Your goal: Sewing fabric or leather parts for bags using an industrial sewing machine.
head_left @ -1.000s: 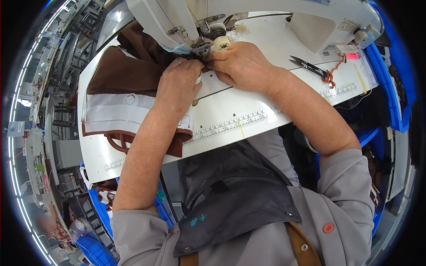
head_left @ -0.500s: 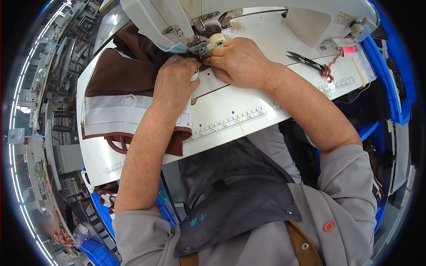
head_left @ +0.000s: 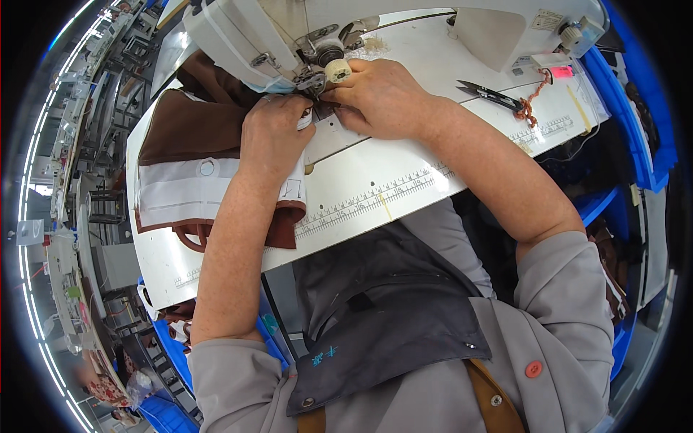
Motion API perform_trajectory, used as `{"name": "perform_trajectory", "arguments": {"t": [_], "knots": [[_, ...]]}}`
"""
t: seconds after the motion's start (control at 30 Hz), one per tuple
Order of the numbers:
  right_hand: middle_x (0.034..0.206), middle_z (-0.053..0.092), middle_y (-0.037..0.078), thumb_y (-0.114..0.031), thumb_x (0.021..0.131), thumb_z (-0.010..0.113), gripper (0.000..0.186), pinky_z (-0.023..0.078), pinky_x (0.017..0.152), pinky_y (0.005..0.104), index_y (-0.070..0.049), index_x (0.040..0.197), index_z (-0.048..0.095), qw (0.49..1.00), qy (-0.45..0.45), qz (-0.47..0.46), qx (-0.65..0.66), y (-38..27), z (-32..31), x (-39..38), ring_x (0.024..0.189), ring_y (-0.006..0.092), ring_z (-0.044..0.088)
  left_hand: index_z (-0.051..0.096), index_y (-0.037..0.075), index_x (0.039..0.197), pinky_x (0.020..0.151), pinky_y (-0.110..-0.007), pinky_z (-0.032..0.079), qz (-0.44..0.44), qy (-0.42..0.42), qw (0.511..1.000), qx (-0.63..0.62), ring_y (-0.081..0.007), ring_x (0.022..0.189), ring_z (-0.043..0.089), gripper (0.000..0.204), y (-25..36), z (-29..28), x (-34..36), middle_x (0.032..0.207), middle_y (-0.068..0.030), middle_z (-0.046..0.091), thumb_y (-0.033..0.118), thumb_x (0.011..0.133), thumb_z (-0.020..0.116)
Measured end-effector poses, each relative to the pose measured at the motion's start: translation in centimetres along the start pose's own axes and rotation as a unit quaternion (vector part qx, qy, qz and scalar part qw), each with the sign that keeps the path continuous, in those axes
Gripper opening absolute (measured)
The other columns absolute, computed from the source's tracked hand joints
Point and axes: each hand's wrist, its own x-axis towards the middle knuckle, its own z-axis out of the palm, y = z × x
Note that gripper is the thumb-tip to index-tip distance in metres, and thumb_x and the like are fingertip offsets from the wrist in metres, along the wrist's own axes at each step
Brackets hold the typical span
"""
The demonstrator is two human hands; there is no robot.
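A piece of brown cloth with a white backing (head_left: 191, 133) lies folded on the left of the sewing table. My left hand (head_left: 276, 137) grips its right edge, fingers curled; a bit of white shows between thumb and forefinger. Just right of the sewing machine's needle area (head_left: 312, 83), my right hand (head_left: 382, 97) has its thumb and fingers drawn together. Its fingertips are close to the presser foot and below a cream round knob (head_left: 338, 70). What they pinch, if anything, is hidden. Between both hands, a dark metal plate (head_left: 323, 112) shows on the table.
Black thread snips (head_left: 491, 95) with an orange-brown cord lie on the table to the right. A printed ruler strip (head_left: 368, 202) runs along the table's front edge. Blue bins (head_left: 642, 123) stand at the right, and a row of machines (head_left: 72, 144) lines the left.
My left hand and the cloth have shifted slightly left, away from the needle. The gap between my hands is wider, baring the metal plate. The whole view has shifted a little.
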Motion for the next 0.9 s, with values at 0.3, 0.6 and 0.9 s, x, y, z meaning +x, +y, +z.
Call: {"name": "perform_trajectory", "arguments": {"t": [0.3,0.6,0.9], "knots": [[0.081,0.071,0.009,-0.042,0.104,0.044,0.047,0.052,0.073,0.0436,-0.004,0.093,0.071,0.957,0.111,0.183,0.198,1.2,-0.6,0.1,0.076,0.0328,0.066,0.076,0.006,0.094,0.08,-0.041,0.056,-0.011,0.013,1.0,-0.017,-0.0311,0.083,0.068,0.024,0.1,0.2,0.3,0.088,-0.0125,0.072,0.01,0.071,0.073],[0.081,0.073,0.006,-0.043,0.106,0.042,0.05,0.052,0.072,0.0338,-0.005,0.094,0.071,0.887,0.101,0.273,0.36,1.5,-0.8,1.0,0.075,0.023,0.067,0.076,0.006,0.096,0.076,-0.04,0.057,-0.014,0.008,1.0,-0.01,-0.0317,0.08,0.069,0.027,-0.3,0.3,0.3,0.088,-0.0131,0.074,0.01,0.07,0.073],[0.075,0.073,0.006,-0.051,0.103,0.044,0.054,0.054,0.071,0.0353,-0.008,0.091,0.074,0.938,0.05,0.235,0.25,2.3,-1.4,0.8,0.072,0.0237,0.07,0.076,0.006,0.095,0.077,-0.041,0.056,-0.013,0.016,1.0,-0.008,-0.0327,0.08,0.069,0.027,-0.3,0.5,0.6,0.087,-0.0143,0.073,0.011,0.069,0.074]]}}
